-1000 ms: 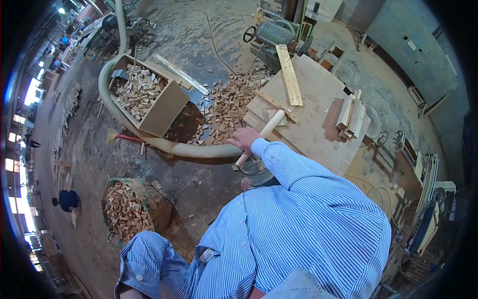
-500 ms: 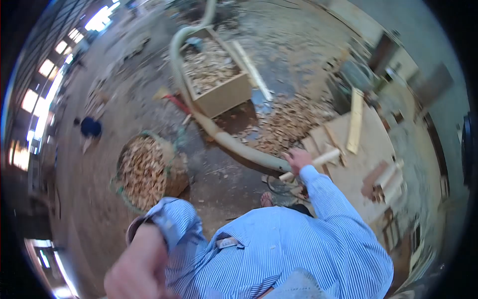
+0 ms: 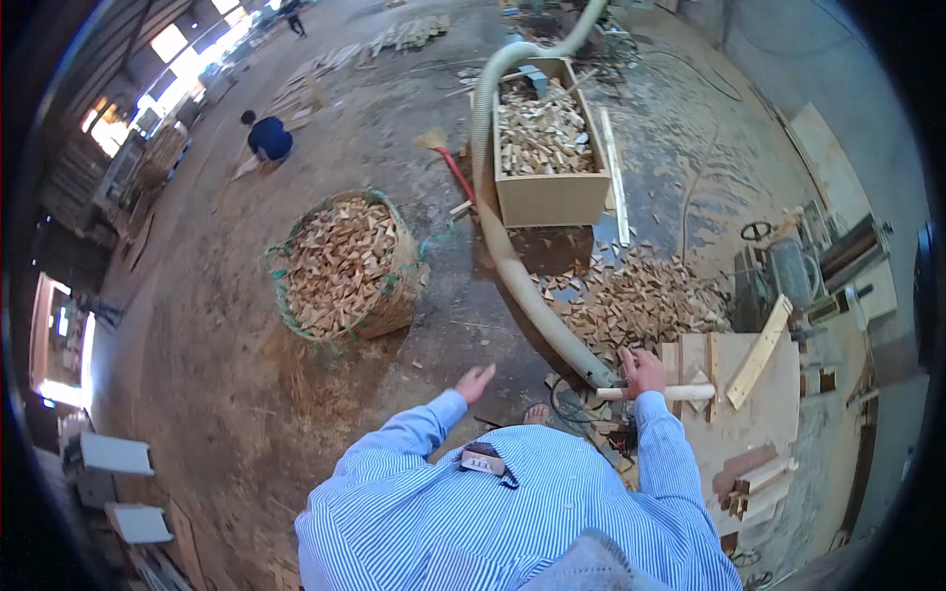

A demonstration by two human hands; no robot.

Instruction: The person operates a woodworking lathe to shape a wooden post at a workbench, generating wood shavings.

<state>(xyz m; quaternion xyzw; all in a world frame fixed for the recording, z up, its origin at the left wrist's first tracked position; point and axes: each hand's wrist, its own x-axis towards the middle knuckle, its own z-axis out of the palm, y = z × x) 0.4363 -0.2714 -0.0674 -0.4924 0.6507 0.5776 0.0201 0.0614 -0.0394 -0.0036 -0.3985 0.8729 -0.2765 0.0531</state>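
Note:
My left hand (image 3: 475, 382) is held out over the floor with its fingers stretched and nothing in it. My right hand (image 3: 642, 372) is at the left edge of the wooden worktable (image 3: 769, 379), fingers curled forward. Whatever its fingers hold, if anything, is too small to make out. A pale round wooden bar (image 3: 690, 392) runs crosswise under that hand and wrist. Just left of the hand ends a thick ribbed hose (image 3: 552, 330). A narrow wood strip (image 3: 713, 369) and a yellowish board (image 3: 757, 355) lie on the tabletop.
A round sack (image 3: 340, 266) and a wooden box (image 3: 552, 200) are full of wood offcuts. More offcuts (image 3: 645, 300) are heaped on the floor beyond the table. Machinery (image 3: 788, 271) stands at the right. A person in dark clothes (image 3: 269, 139) crouches far left.
The view has swung leftward and steadied. My left hand has gone from close below the camera to stretched out ahead. My right hand stays by the bar at the table edge.

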